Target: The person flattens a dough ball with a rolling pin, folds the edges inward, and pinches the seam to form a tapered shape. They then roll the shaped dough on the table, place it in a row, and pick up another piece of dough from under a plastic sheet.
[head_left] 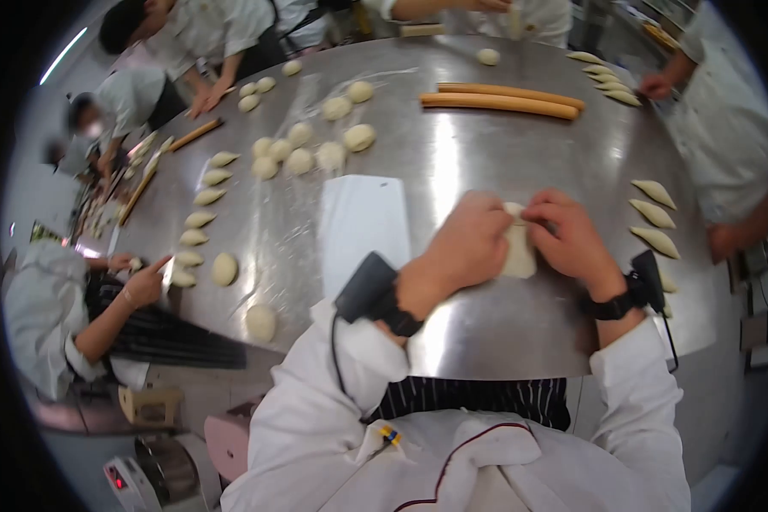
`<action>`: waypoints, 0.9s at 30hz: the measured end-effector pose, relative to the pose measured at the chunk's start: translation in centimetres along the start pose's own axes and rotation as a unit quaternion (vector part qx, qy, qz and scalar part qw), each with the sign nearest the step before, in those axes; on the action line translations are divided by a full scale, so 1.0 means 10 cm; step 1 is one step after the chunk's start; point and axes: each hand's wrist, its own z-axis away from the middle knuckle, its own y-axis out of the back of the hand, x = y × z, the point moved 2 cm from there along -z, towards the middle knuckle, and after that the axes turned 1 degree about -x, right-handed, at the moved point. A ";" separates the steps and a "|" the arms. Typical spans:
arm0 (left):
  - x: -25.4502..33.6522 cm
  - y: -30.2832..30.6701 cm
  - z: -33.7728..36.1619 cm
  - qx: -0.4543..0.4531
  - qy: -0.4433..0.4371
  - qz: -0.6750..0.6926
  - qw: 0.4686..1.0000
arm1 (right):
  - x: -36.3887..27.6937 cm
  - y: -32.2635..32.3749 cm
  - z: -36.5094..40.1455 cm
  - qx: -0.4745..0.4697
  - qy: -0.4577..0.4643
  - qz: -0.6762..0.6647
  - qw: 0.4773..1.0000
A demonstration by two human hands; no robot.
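Observation:
Both of my hands meet over one flat piece of pale dough (519,254) on the steel table (452,171). My left hand (469,243) pinches its left edge and my right hand (567,235) pinches its right edge, fingers curled onto it. A black device is strapped to each wrist. Folded, pointed dough pieces (654,218) lie in a row just right of my right hand.
Round dough balls (316,136) sit mid-table near a white sheet (363,218). Two long dough rolls (495,101) lie at the far side. More folded pieces (200,213) line the left edge. Other people in white stand around the table; one hand (145,282) points at the left.

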 end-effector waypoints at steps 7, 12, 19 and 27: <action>0.07 -0.08 0.02 -0.035 0.027 -0.036 0.998 | -0.17 -0.03 -0.01 -0.019 0.029 0.043 0.998; 0.21 -0.09 0.01 -0.119 -0.003 -0.127 0.985 | -0.36 -0.13 0.02 -0.039 0.026 0.182 0.982; 0.18 -0.05 0.00 -0.041 0.035 -0.092 0.994 | -0.20 -0.06 0.02 0.012 -0.044 0.048 0.998; 0.19 -0.06 0.01 -0.056 0.061 -0.077 0.994 | -0.28 -0.07 0.00 -0.010 0.016 0.069 0.997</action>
